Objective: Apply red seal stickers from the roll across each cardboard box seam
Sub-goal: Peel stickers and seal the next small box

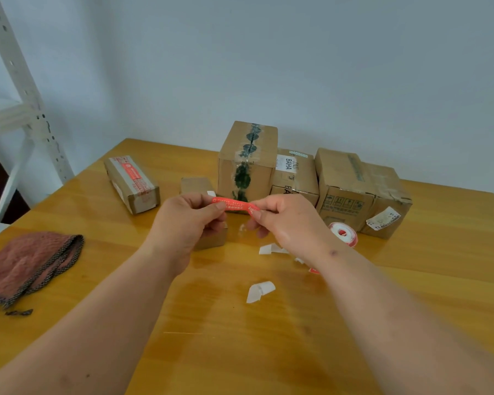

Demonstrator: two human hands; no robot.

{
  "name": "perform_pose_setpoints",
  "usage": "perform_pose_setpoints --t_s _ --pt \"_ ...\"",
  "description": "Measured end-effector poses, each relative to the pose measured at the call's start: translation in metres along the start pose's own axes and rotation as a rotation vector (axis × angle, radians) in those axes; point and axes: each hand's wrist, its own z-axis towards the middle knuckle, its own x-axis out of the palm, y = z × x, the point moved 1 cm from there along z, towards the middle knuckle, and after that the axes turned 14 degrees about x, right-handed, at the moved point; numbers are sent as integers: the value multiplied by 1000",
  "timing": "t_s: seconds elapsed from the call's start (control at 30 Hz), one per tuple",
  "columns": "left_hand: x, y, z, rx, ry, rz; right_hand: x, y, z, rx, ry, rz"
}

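While both arms reach in from the near edge, the left hand (187, 220) and the right hand (283, 220) meet above the middle of the wooden table (211, 337), each pinching one end of a single red seal sticker (234, 203) between thumb and forefinger, the strip stretched level between them with the other fingers curled under. Six cardboard boxes show: a long box (131, 183) at far left lying on its side with a red seal already along its top, a small box (196, 185) partly hidden behind the left hand, a tall box (247, 161) with green-printed tape down its seam, a labelled box (294, 175) just right of it and touching, then two more boxes (344, 183) (388, 201) side by side at far right. One sticker roll (343, 233), red and white, lies just near of those right boxes, close beside the right forearm. At least three white backing scraps lie loose: two (270, 248) (299, 260) under the right wrist, one (259, 291) nearer in the middle. One reddish cloth (29, 266) sits at the left edge, overhanging slightly. The boxes crowd the far side, well in from the far edge; bare tabletop lies near and right of the arms. A white metal shelf frame (26, 89) stands off the table's far left corner
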Motion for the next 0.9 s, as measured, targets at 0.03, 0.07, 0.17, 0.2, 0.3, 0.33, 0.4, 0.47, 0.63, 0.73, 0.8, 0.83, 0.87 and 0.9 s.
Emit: perform_pose_setpoints --t_s 0.03,0.07,0.17,0.2,0.3,0.33,0.4,0.47,0.63,0.73,0.8,0.83,0.87,0.9 --pt "0 2 0 -5 -18 1 3 0 1 4 -11 12" --pt "0 3 0 -13 -33 -1 6 1 2 7 -21 17" --pt "-1 3 1 -39 -73 -34 14 5 5 4 -54 0" --pt "-2 3 3 -41 -84 -35 16 6 7 5 -74 2" --pt "-4 3 6 -23 -124 45 19 12 11 10 -129 -45" --pt "-5 3 8 -16 -140 58 20 14 11 16 -135 -58" --pt "-8 2 12 -4 -164 32 22 17 16 79 -110 88" --pt "-15 0 17 -6 -194 -37 22 18 22 224 -62 350" --pt "-27 1 25 -5 -135 -28 29 20 31 61 -86 218" --pt "-25 6 26 -29 -77 -16 35 24 35 -35 -131 131" --pt "-25 9 26 -37 -77 -35 36 24 41 -35 -153 90" --pt "-26 9 26 -33 -82 -41 37 24 44 -30 -156 82" --pt "-26 9 25 -22 -88 -29 39 25 46 -26 -159 89" --pt "-25 10 25 -5 -99 15 41 25 48 -24 -166 102"
